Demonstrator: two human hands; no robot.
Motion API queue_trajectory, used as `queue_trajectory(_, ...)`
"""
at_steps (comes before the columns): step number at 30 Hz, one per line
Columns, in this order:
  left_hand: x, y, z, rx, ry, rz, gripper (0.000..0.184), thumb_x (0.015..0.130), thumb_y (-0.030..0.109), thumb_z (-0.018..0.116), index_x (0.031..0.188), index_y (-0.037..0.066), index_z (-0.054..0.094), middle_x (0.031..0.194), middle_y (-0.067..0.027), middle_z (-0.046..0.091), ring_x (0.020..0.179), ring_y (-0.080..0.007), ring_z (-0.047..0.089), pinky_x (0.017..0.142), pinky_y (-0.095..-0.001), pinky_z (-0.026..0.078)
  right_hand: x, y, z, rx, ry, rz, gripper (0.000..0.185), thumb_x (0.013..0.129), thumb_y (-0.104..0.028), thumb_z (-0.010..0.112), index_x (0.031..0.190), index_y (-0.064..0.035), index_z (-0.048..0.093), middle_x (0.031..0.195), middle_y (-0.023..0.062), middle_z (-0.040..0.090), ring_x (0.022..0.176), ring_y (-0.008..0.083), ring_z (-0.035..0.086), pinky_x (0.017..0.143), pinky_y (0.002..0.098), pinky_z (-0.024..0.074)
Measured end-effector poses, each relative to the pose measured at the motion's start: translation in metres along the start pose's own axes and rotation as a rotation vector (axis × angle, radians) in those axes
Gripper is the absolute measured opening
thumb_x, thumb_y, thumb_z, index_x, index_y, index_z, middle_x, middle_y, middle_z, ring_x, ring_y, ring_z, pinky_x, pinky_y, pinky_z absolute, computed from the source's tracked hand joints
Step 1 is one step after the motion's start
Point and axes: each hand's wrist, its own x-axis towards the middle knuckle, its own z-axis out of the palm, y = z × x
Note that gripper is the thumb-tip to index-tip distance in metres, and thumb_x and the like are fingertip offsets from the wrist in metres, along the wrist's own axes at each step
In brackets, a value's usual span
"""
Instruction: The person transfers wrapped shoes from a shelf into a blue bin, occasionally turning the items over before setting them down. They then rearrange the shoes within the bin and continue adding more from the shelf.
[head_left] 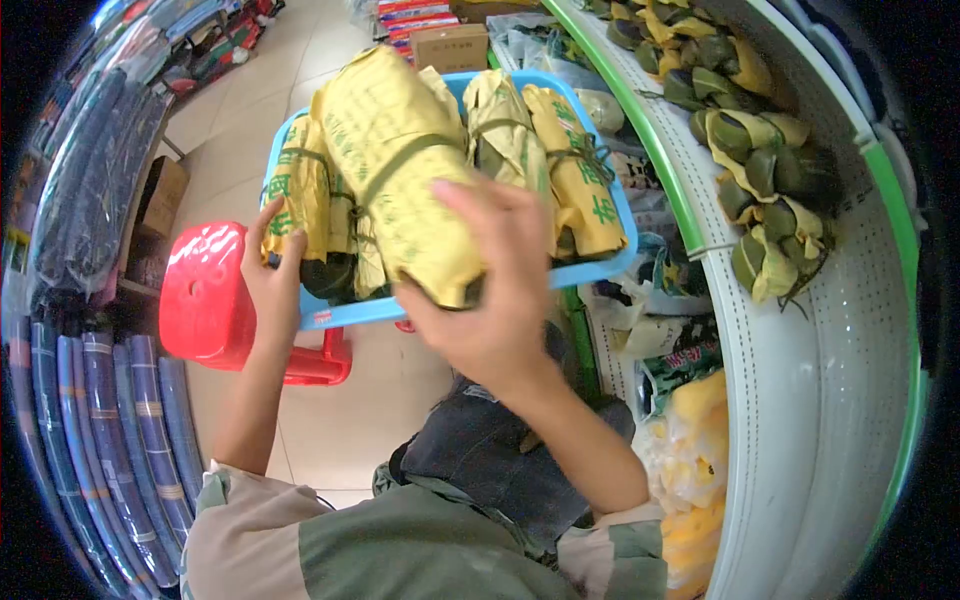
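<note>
R hand is closed on the near end of a long yellow paper-wrapped bundle w/ green print and a dark strap round its middle; the bundle is tilted, far end to the left, above a light-blue plastic tub. Fingers are a bit blurred. L hand is at the tub's near-left corner, fingertips against a yellow bundle there, thumb up; can't tell if it's gripping rim or bundle. In the tub, more strapped yellow paper-wrapped bundles w/ green print stand side by side, L to R. Just left of the tub: a shiny red plastic stool on beige floor tiles. On the right, a grey perforated metal shelf w/ green edging holds dark-green bundles in torn yellow wrap at its far part. Near left: blue plaid rolls in clear plastic. Far: a brown cardboard box.
</note>
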Motion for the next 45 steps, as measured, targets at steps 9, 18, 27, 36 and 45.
queue_trajectory(9,-0.002,-0.001,0.001,0.037,0.009,-0.047,0.044,0.096,0.008,0.059,0.139,-0.001,0.049,0.138,-0.0132,0.053,0.127,-0.0213,0.05,0.108,-0.0359,0.04,-0.015,0.032,0.123,-0.126,-0.341,0.154,0.082,0.074,-0.007,0.076,0.146,-0.0039,0.038,0.141,0.03,0.035,0.13,0.0485,0.038,0.11,0.0526,0.0352)
queue_trajectory(18,-0.005,-0.007,0.003,0.177,0.035,0.06,0.044,0.098,0.009,0.057,0.14,-0.001,0.047,0.144,-0.0181,0.046,0.135,-0.0293,0.044,0.112,-0.0406,0.033,-0.02,0.037,0.117,0.153,-0.203,0.074,0.047,0.085,-0.015,0.072,0.124,-0.0007,0.051,0.137,0.0231,0.043,0.131,0.0443,0.042,0.11,0.0525,0.0374)
queue_trajectory(27,-0.022,0.03,0.021,0.346,-0.005,0.629,0.043,0.085,0.001,0.062,0.126,0.004,0.053,0.149,-0.029,0.033,0.143,-0.0514,0.026,0.116,-0.0607,0.02,-0.022,0.019,0.051,0.071,0.054,-0.069,0.039,0.077,-0.006,0.078,0.112,-0.0075,0.061,0.126,0.017,0.056,0.119,0.038,0.055,0.099,0.0478,0.0466)
queue_trajectory(36,-0.032,0.047,0.077,0.338,-0.345,0.596,0.036,0.08,-0.002,0.065,0.115,0.002,0.059,0.144,-0.0231,0.043,0.141,-0.0448,0.035,0.117,-0.0544,0.025,-0.031,0.073,-0.084,-0.474,0.152,0.33,0.049,0.083,-0.012,0.073,0.125,-0.002,0.05,0.133,0.0241,0.048,0.123,0.042,0.047,0.106,0.0504,0.037)
queue_trajectory(45,-0.038,0.043,0.087,0.472,-0.467,0.557,0.045,0.082,0.006,0.071,0.124,0.001,0.055,0.143,-0.0237,0.041,0.138,-0.0466,0.037,0.112,-0.054,0.031,-0.021,0.11,-0.108,-0.536,-0.19,0.442,0.066,0.082,-0.02,0.077,0.133,0.0028,0.044,0.133,0.0267,0.047,0.125,0.0451,0.045,0.109,0.0499,0.0352)
